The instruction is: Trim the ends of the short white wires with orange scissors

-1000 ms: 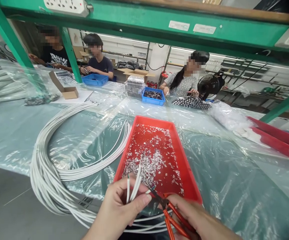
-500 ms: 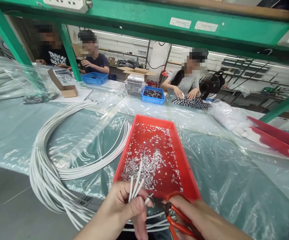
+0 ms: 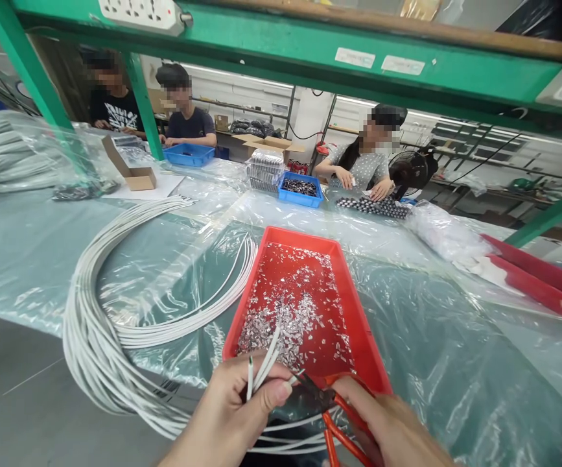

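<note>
In my left hand [image 3: 249,402] several white cable ends [image 3: 271,353] are pinched between thumb and fingers, some pointing up over the red tray [image 3: 365,318]. One end sticks out to the right past my thumb. My right hand [image 3: 378,408] is wrapped round the orange handles of a pair of cutting pliers [image 3: 324,399]. The dark jaws meet the tip of that cable end; whether they are closed on it I cannot tell. Small shiny silver scraps [image 3: 285,324] lie scattered in the tray. A long white cable coil [image 3: 83,311] curves over the table on the left.
A green shelf beam [image 3: 281,58] crosses above the plastic-covered table [image 3: 436,324]. Blue bins [image 3: 300,201], an open cardboard box [image 3: 139,178] and a second red tray [image 3: 543,279] stand farther back. Three people sit at the far side, one [image 3: 365,159] handling black-and-silver parts.
The view has shifted slightly. The cable ends in my left hand have moved closer together, and the plier jaws have stayed at the end on the right. A far co-worker's raised hand has come down.
</note>
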Tool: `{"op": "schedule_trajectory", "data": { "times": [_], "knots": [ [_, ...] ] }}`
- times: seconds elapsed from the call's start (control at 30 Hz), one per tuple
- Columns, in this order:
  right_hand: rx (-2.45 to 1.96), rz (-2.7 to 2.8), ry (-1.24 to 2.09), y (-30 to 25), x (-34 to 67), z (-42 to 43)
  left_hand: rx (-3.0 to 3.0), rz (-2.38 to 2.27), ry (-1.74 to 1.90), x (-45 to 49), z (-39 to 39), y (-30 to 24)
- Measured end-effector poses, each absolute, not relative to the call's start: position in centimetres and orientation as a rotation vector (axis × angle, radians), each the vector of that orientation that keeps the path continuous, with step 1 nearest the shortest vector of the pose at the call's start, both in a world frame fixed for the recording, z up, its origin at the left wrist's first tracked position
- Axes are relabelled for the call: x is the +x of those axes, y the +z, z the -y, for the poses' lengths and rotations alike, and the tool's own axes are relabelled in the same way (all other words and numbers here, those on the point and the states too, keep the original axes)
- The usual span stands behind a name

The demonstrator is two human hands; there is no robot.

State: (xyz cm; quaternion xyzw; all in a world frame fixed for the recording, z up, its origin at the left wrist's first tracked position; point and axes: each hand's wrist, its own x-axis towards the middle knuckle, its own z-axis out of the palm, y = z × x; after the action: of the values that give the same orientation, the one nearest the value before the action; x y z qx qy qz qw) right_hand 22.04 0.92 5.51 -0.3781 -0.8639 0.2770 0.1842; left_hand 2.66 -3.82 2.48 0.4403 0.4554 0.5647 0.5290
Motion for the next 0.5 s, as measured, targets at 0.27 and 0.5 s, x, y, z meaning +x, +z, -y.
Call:
{"op": "schedule_trajectory", "data": {
  "times": [0.27,0.5],
  "knots": [
    [-1.081,1.473,1.293,5.8,20.6,-2.3,0.799,-1.097,1.368,2.8,3.7,3.0],
    [-1.03,1.544,1.188,5.1,16.1,-0.4,0.877,-1.05,1.449,3.0,3.0,1.9]
  ]
}}
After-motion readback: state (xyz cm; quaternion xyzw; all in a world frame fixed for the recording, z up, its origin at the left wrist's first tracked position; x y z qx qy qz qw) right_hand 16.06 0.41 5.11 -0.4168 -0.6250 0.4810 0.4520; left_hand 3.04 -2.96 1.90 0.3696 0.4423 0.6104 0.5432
